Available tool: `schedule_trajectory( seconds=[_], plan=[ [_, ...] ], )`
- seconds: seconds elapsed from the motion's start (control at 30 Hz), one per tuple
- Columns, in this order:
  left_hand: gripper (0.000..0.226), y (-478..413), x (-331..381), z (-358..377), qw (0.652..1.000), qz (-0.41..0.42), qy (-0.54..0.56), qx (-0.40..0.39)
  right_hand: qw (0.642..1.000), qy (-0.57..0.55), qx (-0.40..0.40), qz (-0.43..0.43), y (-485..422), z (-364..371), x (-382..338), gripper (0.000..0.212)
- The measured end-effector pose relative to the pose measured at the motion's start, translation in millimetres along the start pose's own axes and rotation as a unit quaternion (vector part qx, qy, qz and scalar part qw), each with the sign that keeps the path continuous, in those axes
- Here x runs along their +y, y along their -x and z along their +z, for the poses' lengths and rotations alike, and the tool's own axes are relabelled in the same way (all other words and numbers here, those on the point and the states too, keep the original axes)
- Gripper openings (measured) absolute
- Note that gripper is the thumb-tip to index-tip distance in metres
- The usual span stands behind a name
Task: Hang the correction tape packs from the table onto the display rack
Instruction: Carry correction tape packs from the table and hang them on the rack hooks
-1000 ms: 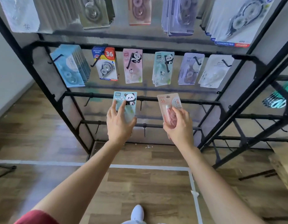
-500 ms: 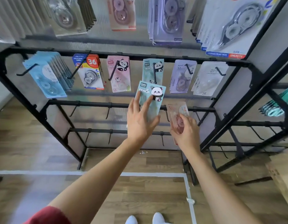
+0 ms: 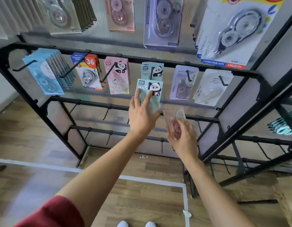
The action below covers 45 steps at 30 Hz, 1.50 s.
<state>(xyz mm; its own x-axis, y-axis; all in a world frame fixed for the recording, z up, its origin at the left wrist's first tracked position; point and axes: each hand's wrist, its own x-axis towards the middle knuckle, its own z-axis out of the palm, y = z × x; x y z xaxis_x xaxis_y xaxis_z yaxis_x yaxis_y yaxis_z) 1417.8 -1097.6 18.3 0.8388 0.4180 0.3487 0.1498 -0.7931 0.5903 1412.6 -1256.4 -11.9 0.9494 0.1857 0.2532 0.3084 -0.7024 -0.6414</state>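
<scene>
My left hand [image 3: 142, 117] holds a green panda correction tape pack [image 3: 150, 93], thumb behind it and fingers spread on its front. The pack's top sits at the tip of a black hook [image 3: 153, 72] that carries a matching green panda pack [image 3: 152, 70]. My right hand [image 3: 184, 138] grips a pink correction tape pack [image 3: 172, 119] lower and to the right, in front of the rack's second bar. The black display rack [image 3: 158, 60] stands straight ahead.
On the same bar hang blue [image 3: 45, 74], red-and-yellow [image 3: 88, 72], pink panda [image 3: 118, 76], lilac [image 3: 183, 82] and white [image 3: 210, 86] packs. Larger packs hang on the row above. The lower bars [image 3: 99, 130] carry bare hooks. A second rack stands at the right, a wooden table corner [image 3: 287, 202] beyond it.
My left hand has lifted the green panda pack up and to the right, up to the hook with the matching pack. My right hand has kept the pink pack low beside it.
</scene>
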Motion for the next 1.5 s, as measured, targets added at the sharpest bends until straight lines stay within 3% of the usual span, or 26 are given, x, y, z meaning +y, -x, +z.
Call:
schedule_trajectory(
  seconds=[0.2,0.37,0.57,0.8,1.1,1.5],
  plan=[
    [0.083,-66,-1,14,0.993,-0.01,-0.094,-0.064,1.0,0.016,0.004,-0.013,-10,-3,10,0.061],
    [0.083,-96,-1,25,0.994,-0.021,-0.064,-0.082,0.999,0.031,0.004,-0.023,-18,-8,18,0.063],
    [0.086,-99,-14,25,0.981,0.005,-0.137,-0.137,0.999,0.022,0.007,-0.038,-26,-10,14,0.061],
    [0.071,-59,-44,-16,0.995,0.031,-0.086,-0.047,0.996,-0.03,0.027,-0.074,-24,-4,-7,0.063],
    [0.065,-41,-49,-102,0.989,0.113,-0.072,0.055,0.971,-0.065,0.162,-0.164,-17,-13,-58,0.066],
    [0.065,-72,-59,-225,0.979,0.154,-0.051,0.121,0.939,-0.064,0.256,-0.219,-17,-8,-180,0.064]
  ],
)
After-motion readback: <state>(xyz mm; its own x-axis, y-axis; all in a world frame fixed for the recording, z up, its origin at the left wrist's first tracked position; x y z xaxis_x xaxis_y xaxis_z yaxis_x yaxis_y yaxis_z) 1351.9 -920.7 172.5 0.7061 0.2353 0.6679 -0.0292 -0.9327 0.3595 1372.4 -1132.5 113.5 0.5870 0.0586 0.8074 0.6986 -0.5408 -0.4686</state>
